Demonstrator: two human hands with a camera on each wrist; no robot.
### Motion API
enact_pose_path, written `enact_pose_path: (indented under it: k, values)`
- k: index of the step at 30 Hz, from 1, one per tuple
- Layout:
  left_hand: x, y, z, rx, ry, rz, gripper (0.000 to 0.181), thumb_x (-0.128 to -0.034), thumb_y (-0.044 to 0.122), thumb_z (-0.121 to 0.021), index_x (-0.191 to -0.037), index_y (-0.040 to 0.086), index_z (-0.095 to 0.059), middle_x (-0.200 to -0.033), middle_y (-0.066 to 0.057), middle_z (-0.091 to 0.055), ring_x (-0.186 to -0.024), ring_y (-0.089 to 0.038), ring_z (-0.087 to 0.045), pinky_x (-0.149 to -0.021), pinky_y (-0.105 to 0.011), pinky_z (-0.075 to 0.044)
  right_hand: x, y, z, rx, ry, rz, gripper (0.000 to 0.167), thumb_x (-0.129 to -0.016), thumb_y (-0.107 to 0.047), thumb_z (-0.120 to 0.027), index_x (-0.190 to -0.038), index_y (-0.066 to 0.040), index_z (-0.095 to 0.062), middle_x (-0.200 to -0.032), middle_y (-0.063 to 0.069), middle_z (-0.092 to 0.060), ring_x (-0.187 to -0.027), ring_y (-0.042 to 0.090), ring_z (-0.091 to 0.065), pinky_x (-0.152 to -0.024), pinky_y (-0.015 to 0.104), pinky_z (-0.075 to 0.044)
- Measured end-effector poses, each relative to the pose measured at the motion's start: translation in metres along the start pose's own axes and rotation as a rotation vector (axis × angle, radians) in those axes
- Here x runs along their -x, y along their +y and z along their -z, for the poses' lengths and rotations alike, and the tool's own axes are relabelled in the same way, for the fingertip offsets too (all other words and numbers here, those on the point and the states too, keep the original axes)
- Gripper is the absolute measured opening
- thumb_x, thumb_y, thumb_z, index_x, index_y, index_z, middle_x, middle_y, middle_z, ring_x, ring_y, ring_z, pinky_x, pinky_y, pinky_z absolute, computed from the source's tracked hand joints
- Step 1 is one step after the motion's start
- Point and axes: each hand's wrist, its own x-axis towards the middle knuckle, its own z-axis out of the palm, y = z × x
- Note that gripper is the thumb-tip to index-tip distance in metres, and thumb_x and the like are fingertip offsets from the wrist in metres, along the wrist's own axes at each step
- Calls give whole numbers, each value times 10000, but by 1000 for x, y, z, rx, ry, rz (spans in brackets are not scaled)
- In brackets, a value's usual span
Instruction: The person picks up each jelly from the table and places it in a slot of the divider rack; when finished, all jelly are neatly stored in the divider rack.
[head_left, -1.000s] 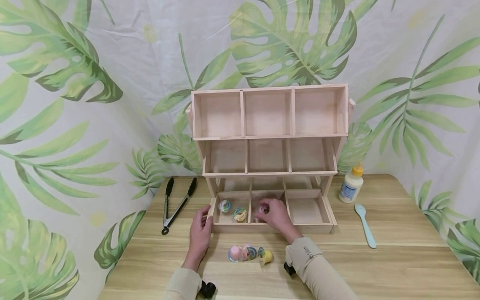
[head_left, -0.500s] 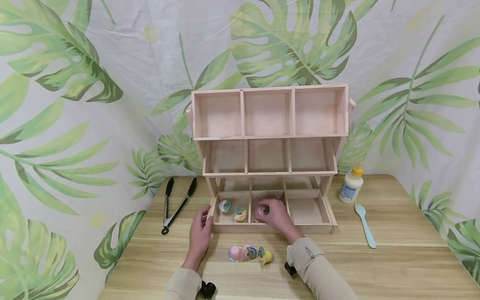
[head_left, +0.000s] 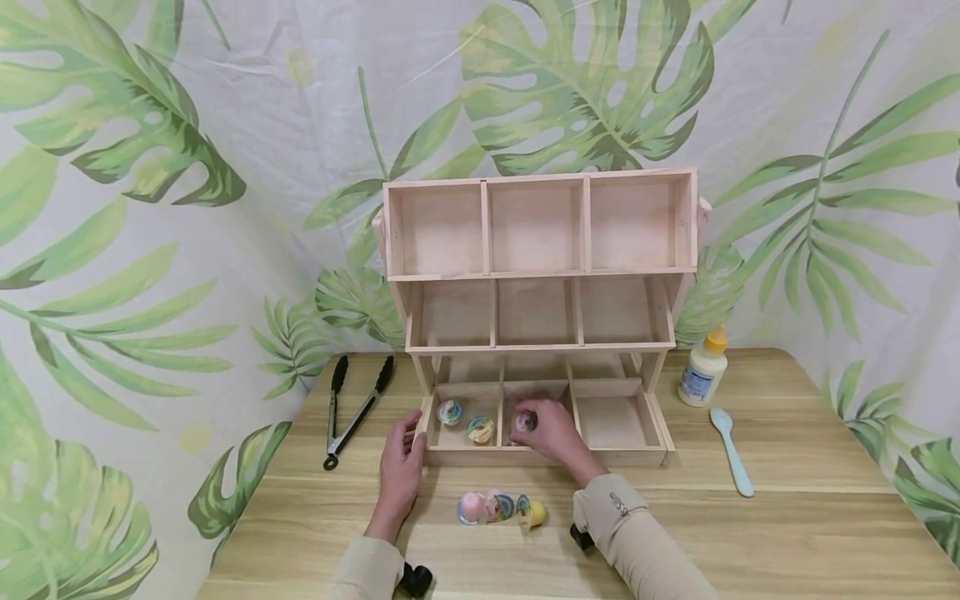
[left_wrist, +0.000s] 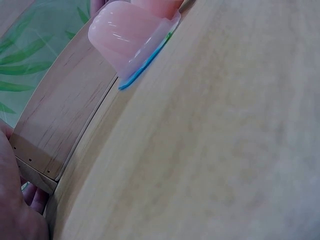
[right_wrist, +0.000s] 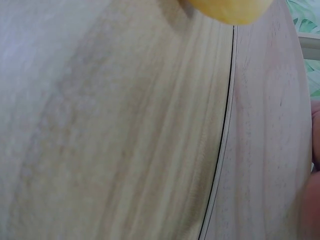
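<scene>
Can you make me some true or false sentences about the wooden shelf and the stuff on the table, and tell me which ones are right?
1. The right hand holds a little cup at the bottom-middle box. True.
2. The bottle has a blue top. False: the bottle's top is yellow.
3. Two lidded cups are in the bottom-left box. True.
4. The tongs are squeezed shut. False: the tongs' arms are spread apart.
5. The spoon is inside the wooden shelf. False: the spoon lies on the table.
</scene>
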Motion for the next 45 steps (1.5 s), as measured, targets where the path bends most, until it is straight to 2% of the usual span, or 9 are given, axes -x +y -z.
enact_pose_path:
  k: [11, 32, 45]
  values:
    - [0, 0, 0, 1, 3, -3, 410, -1076, 177, -536, -1484, 146, -525, -1392, -129, -571, -1228, -292, -600, -1046, -485, -485, 0, -1, 0, 3, 34, 10, 455, -762, -237, -929, -1150, -61, -769, -1139, 105, -767, -1047, 316, -700, -914, 479, -552]
    - [0, -2, -1, 0, 0, 2, 410, -1082, 191, -528, -1491, 167, -522, -1402, -116, -565, -1230, -270, -596, -1025, -444, -493, -1, 2, -3, 5, 44, 10, 446, -741, -238, -943, -1123, -76, -780, -1085, 82, -774, -983, 277, -704, -868, 453, -560]
    - [0, -1, 0, 0, -8, 1, 417, -1085, 201, -527, -1501, 172, -515, -1419, -112, -559, -1233, -263, -598, -1024, -427, -499, 1, 0, -1, 20, 25, 3, 425, -809, -215, -888, -1183, -65, -754, -1130, 123, -761, -996, 314, -704, -875, 472, -570]
